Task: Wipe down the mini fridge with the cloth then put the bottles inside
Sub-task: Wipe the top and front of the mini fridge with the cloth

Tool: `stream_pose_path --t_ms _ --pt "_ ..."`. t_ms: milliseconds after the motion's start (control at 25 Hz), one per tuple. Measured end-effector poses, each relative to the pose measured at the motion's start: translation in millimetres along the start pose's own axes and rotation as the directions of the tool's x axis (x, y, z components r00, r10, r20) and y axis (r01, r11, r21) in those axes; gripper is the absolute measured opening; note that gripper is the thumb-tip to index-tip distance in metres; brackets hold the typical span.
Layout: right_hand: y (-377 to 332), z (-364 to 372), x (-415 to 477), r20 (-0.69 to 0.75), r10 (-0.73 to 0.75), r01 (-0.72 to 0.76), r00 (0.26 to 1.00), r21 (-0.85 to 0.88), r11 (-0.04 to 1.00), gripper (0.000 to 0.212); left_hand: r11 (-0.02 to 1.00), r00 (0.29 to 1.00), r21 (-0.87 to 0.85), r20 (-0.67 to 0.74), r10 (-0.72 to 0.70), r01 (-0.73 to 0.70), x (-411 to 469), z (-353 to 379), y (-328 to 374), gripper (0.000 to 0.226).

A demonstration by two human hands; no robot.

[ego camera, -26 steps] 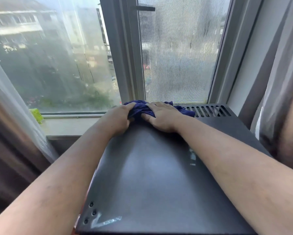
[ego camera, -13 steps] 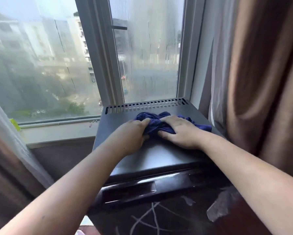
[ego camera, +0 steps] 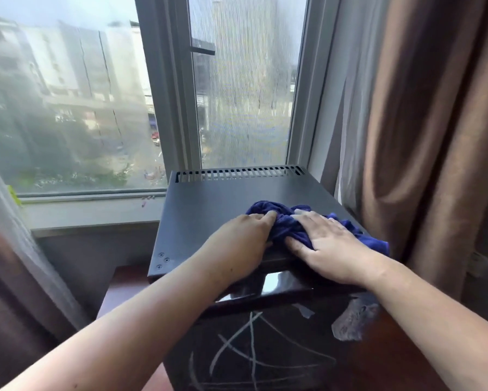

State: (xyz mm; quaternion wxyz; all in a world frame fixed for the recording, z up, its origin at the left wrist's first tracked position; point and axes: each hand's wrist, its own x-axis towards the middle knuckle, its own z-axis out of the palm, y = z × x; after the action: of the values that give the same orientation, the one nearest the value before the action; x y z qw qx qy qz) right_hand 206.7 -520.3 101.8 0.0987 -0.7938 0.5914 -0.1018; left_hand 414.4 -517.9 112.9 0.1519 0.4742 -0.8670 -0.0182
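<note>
A black mini fridge (ego camera: 209, 210) stands below the window, with a slotted vent along the back of its top. A crumpled dark blue cloth (ego camera: 286, 225) lies near the front right corner of that top. My left hand (ego camera: 241, 241) presses on the cloth's left side. My right hand (ego camera: 327, 244) lies flat on its right side, fingers spread. Part of the cloth hangs over the right edge. The glossy fridge door (ego camera: 251, 348) faces me, shut, with scratch marks on it. No bottles are in view.
A window (ego camera: 67, 108) with a grey frame and a sill (ego camera: 93, 213) is behind the fridge. Brown curtains (ego camera: 423, 136) hang close on the right, and a sheer curtain (ego camera: 14, 235) on the left. The fridge rests on a reddish wooden surface (ego camera: 121, 286).
Both hands have dragged the cloth from the back vent toward the front right of the fridge top. The view has pulled back, and the fridge door now shows.
</note>
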Motion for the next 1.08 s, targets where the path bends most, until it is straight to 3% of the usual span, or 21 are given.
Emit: stream_pose_path --t_ms 200,360,720,920,1080 --pt "14 -2 71 0.046 -0.011 0.011 0.999 0.011 1.0 0.073 0.989 0.988 0.056 0.064 -0.142 0.139 48 5 -27 0.041" --pt "31 -4 149 0.043 -0.029 0.029 0.999 0.007 1.0 0.094 0.965 0.963 0.105 0.098 -0.252 0.242 106 9 -57 0.05" --pt "75 -17 259 0.04 -0.072 0.071 0.997 0.017 0.997 0.072 0.896 0.897 0.139 0.082 -0.435 0.422 219 30 -103 0.06" --pt "80 -21 264 0.051 -0.146 0.147 0.988 -0.009 0.989 0.071 0.856 0.858 0.108 0.036 -0.512 0.506 223 32 -103 0.062" --pt "86 -25 247 0.097 -0.179 0.18 0.979 0.001 0.984 0.074 0.875 0.879 0.099 0.006 -0.476 0.473 203 28 -81 0.053"
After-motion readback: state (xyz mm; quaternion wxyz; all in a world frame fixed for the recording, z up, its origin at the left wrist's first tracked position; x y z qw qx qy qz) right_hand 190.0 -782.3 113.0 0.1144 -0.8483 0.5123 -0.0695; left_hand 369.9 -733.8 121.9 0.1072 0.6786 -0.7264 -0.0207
